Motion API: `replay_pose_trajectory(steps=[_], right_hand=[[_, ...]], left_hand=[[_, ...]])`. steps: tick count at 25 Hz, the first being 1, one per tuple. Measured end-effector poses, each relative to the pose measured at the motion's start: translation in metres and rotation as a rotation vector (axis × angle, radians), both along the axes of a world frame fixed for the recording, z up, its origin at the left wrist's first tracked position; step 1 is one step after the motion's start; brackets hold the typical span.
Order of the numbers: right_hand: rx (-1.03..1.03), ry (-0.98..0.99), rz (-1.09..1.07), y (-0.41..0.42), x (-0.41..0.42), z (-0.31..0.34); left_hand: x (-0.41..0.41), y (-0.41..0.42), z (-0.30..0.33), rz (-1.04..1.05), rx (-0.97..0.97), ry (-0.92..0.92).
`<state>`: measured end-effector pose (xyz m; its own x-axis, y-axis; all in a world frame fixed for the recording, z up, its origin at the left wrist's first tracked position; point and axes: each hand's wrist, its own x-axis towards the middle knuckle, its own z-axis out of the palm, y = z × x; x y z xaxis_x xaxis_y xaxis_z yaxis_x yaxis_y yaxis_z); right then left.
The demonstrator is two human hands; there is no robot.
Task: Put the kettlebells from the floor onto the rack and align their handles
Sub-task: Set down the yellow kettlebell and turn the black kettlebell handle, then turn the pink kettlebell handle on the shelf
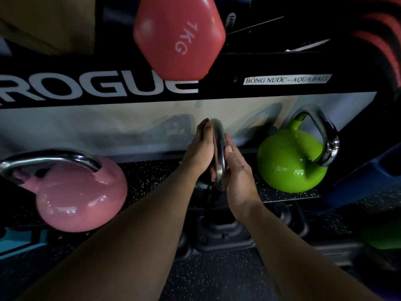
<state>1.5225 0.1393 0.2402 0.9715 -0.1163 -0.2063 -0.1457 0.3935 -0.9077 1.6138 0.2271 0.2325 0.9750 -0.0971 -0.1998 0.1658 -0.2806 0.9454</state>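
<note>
Both hands clasp a kettlebell handle on the rack shelf.
The left hand (200,148) and right hand (237,174) press flat against either side of the steel handle (219,157) of a black kettlebell (202,187), each grip closing on it. It sits on the speckled rack shelf (152,177) between the pink kettlebell (73,198) and green kettlebell (288,161).

I hold the black kettlebell's (205,187) steel handle (219,153) edge-on at mid-shelf (152,177), between the pink kettlebell (80,198) and the green one (288,161).
</note>
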Motion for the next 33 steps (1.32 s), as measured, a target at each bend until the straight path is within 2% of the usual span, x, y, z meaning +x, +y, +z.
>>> replay_pose_trajectory(steps=[6, 8, 11, 13, 15, 18, 21, 23, 27, 30, 33], right_hand=[[-0.273, 0.020, 0.026, -0.004, 0.000, 0.005], [-0.364, 0.037, 0.038, -0.012, 0.005, 0.012], [-0.611, -0.011, -0.058, -0.023, 0.019, 0.028], [-0.836, -0.106, -0.105, -0.015, 0.031, 0.042], [-1.054, -0.221, -0.081, 0.013, 0.038, 0.056], [-1.197, -0.326, 0.076, 0.079, 0.048, 0.065], [-1.221, -0.393, 0.207, 0.164, 0.052, 0.065], [-1.180, -0.359, 0.303, 0.217, 0.054, 0.065], [-1.080, -0.175, 0.517, 0.283, 0.054, 0.054], [-1.010, -0.125, 0.402, 0.294, 0.053, 0.050], [-0.875, -0.078, 0.253, 0.304, 0.040, 0.038]], left_hand=[[0.005, 0.011, 0.008, -0.093, 0.043, 0.035], [0.005, 0.019, 0.016, -0.105, 0.228, -0.021], [0.002, 0.044, 0.035, -0.185, 0.640, -0.314], [-0.002, 0.075, 0.045, -0.186, 0.807, -0.458], [-0.008, 0.118, 0.048, -0.076, 0.900, -0.503], [-0.024, 0.198, 0.043, 0.264, 0.988, -0.534], [-0.046, 0.288, 0.040, 0.638, 0.877, -0.394], [-0.060, 0.328, 0.038, 0.743, 0.684, -0.184], [-0.074, 0.338, 0.027, 0.712, 0.169, 0.080], [-0.069, 0.329, 0.020, 0.662, 0.060, 0.178], [-0.031, 0.350, 0.023, 0.566, 0.017, 0.145]])
